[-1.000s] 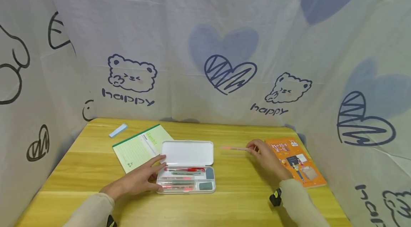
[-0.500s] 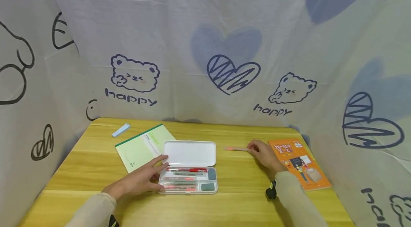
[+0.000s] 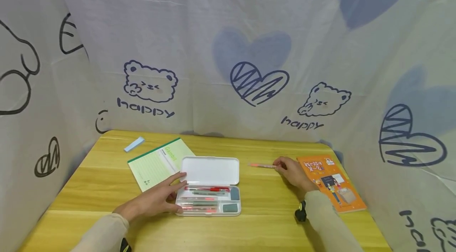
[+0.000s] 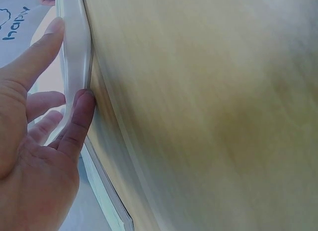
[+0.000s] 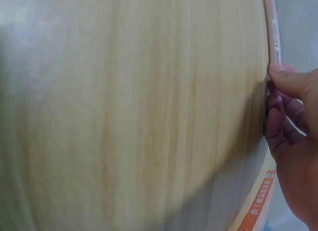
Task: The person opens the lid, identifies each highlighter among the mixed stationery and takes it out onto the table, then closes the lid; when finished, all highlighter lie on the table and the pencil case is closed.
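An open white pencil case [image 3: 210,171] lies mid-table, its lid tilted back. In it are a red pen [image 3: 217,189], several other slim pens and two grey-green blocks, one of them a block [image 3: 230,207] at the front right. My left hand [image 3: 151,200] grips the case's left end, thumb at the front corner and forefinger by the hinge; the left wrist view shows fingertips against its side wall [image 4: 75,47]. To the right, my right hand [image 3: 293,173] pinches one end of a pinkish pen [image 5: 273,30] with a barcode label. The pen points left, toward the lid.
Behind the case is a green notebook [image 3: 156,163], partly covered by the lid. A light-blue strip [image 3: 134,144] lies at the back left. An orange book [image 3: 333,182] sits beside my right forearm. Printed cloth [image 3: 203,117] encloses the table's back and sides.
The pen, blurred a second ago, now looks sharper. My right hand has shifted slightly left with it. The left hand keeps its place on the case while the head view moves slightly.
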A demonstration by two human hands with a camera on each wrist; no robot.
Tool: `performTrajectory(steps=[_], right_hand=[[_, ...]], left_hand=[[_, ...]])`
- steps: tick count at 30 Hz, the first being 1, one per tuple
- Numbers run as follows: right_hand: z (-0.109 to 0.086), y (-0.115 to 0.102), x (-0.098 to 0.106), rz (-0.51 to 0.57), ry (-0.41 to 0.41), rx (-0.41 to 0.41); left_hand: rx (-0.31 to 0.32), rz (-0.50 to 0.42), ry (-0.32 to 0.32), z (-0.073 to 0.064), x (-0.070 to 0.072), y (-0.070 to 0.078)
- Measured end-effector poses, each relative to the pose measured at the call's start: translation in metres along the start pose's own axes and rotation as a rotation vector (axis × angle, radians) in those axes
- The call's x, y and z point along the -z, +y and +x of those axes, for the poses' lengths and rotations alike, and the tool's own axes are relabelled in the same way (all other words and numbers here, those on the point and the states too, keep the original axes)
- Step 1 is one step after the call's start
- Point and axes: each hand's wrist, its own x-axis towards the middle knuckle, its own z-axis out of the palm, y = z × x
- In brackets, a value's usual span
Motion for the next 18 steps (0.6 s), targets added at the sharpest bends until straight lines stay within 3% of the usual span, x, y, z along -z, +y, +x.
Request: performTrajectory(steps=[11,18], right_hand=[[-0.002,-0.003,-0.001,0.013,0.006,-0.019],[-0.013,-0.020,-0.002,0.111,0.088,0.020]], left_hand=[[0.011,-0.017,-0.005,-0.001,-0.001,0.001],[0.003,-0.030,-0.002,-0.001,0.000,0.001]])
